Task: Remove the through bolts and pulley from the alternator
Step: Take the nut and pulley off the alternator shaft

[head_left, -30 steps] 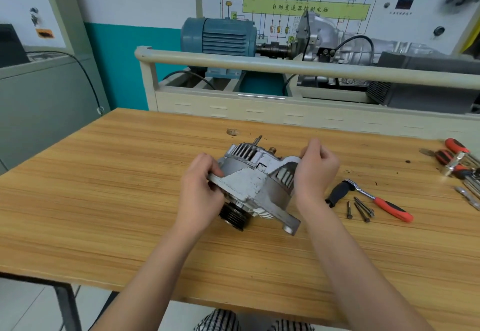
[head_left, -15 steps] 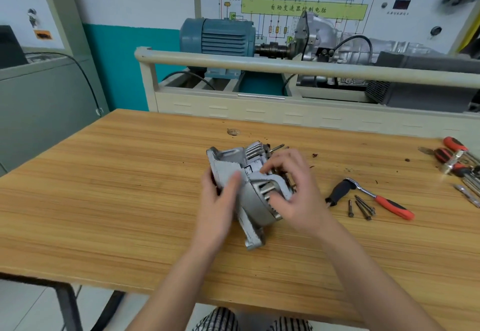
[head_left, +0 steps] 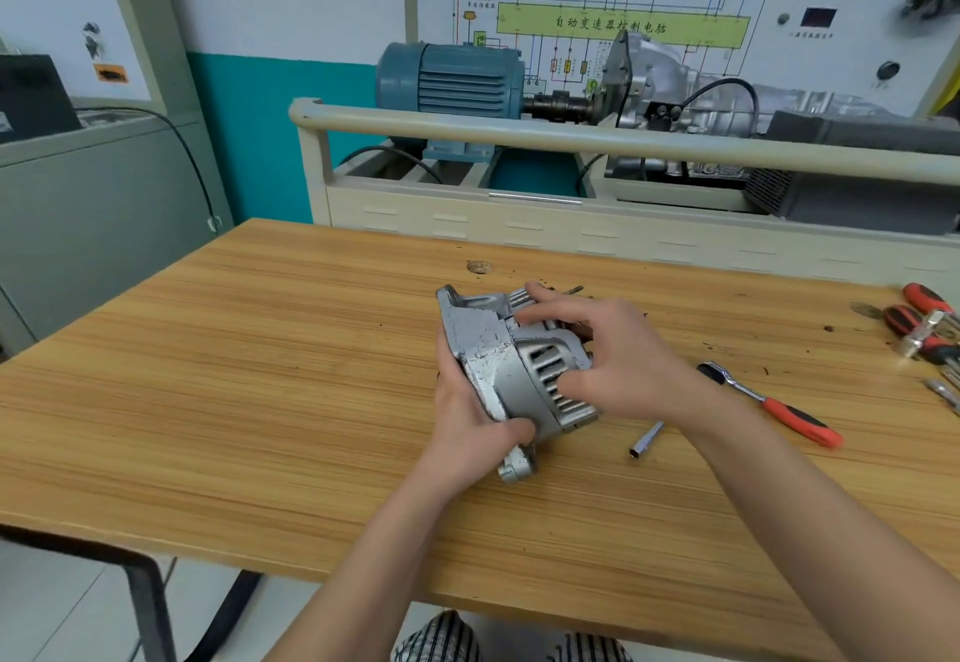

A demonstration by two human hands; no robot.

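Observation:
The silver alternator (head_left: 498, 365) sits on its side near the middle of the wooden table (head_left: 260, 375), with its mounting lug (head_left: 517, 466) pointing toward me. My left hand (head_left: 467, 417) grips its front housing from the left and below. My right hand (head_left: 618, 354) is spread over the slotted rear housing, fingers on the vents. The pulley is hidden behind my left hand. A through bolt (head_left: 571, 290) sticks out at the far side. A silver socket (head_left: 647, 439) lies on the table just right of the alternator.
A ratchet with a red and black handle (head_left: 774, 406) lies to the right of my right forearm. Several red-handled tools (head_left: 924, 323) lie at the right table edge. A training bench with a blue motor (head_left: 452, 79) stands behind the table.
I turned the alternator from pulley-toward-me onto its side and moved it slightly left. My right hand shifted onto the rear housing. The loose bolts beside the ratchet are now behind my arm, and a socket shows.

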